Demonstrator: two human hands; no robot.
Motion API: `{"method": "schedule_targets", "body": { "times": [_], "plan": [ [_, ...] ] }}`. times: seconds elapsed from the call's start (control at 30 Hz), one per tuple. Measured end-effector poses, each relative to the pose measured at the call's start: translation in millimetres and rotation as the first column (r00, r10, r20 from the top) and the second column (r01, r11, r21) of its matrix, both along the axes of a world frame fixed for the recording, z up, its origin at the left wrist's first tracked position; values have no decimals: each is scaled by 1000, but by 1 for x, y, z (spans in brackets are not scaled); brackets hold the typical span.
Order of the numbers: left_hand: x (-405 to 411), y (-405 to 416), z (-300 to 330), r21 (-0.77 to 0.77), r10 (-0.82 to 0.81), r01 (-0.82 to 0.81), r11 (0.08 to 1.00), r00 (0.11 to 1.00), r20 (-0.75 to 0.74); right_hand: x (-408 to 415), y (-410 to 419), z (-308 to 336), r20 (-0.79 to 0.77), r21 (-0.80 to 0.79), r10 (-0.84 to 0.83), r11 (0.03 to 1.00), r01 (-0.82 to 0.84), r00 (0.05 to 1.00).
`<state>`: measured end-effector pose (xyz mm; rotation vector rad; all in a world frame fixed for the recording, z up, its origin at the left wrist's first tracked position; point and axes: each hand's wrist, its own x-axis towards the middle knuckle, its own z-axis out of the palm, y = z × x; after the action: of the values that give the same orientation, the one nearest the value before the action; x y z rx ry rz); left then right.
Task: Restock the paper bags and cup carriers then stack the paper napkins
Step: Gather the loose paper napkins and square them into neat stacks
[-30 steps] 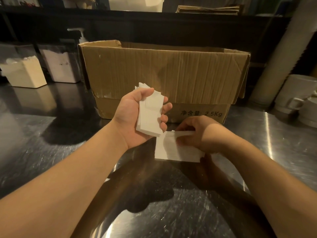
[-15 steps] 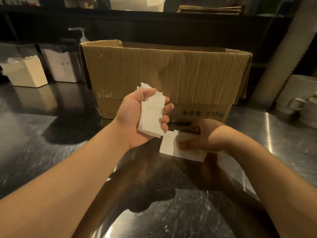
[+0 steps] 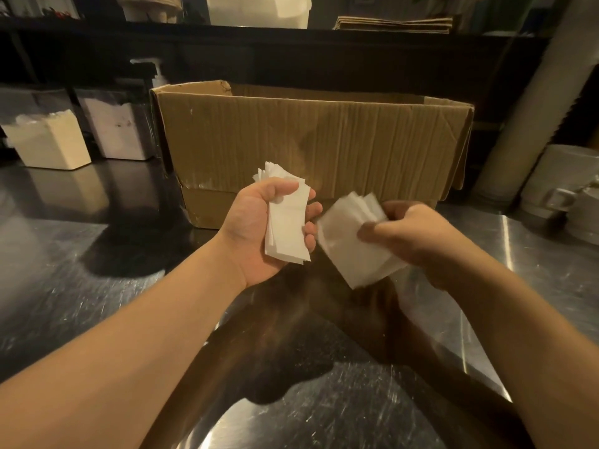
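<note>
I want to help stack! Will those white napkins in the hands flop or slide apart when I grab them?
Probably floppy: the napkins in the right hand look thin. They may slip apart, since the left hand's bundle already fans unevenly. Likely very light.

no legible text anywhere

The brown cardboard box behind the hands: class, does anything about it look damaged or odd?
Yes. The brown corrugated cardboard box on the steel counter looks worn: its front wall is creased and scuffed with pale marks near the lower left, and the top rim's left corner is bent and ragged. It stands upright, though.
</note>
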<state>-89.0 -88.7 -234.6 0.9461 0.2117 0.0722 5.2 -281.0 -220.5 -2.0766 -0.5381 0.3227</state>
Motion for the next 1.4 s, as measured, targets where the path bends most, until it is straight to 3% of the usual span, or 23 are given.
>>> {"method": "schedule_targets", "body": {
  "times": [0.13,0.3,0.47,0.73,0.87,1.0,1.2,1.4],
  "plan": [
    [1,-5,-1,55,73,-72,996,997,-19,1,-6,6,-270,411,78,911,42,960],
    [2,-15,-5,17,55,-54,998,998,-39,-6,4,0,-304,571,291,818,-71,907],
    [2,-18,-9,-28,-39,40,999,999,19,-20,15,-10,-277,514,246,855,-73,929],
    [1,-18,-12,104,-89,80,991,992,85,-20,15,-11,-302,523,196,852,-10,933],
    [3,-16,-16,91,-149,138,986,980,134,-18,14,-10,-311,528,214,849,-19,926],
    [-2,-15,-15,75,-211,201,977,961,178,-15,13,-7,-392,518,156,852,78,907],
    [3,-19,-13,207,-51,37,978,997,62,-17,13,-3,-380,486,190,874,20,905],
    [6,-12,-12,115,36,-40,993,999,30,-10,5,2,-483,377,201,926,-4,852]
  ]
}}
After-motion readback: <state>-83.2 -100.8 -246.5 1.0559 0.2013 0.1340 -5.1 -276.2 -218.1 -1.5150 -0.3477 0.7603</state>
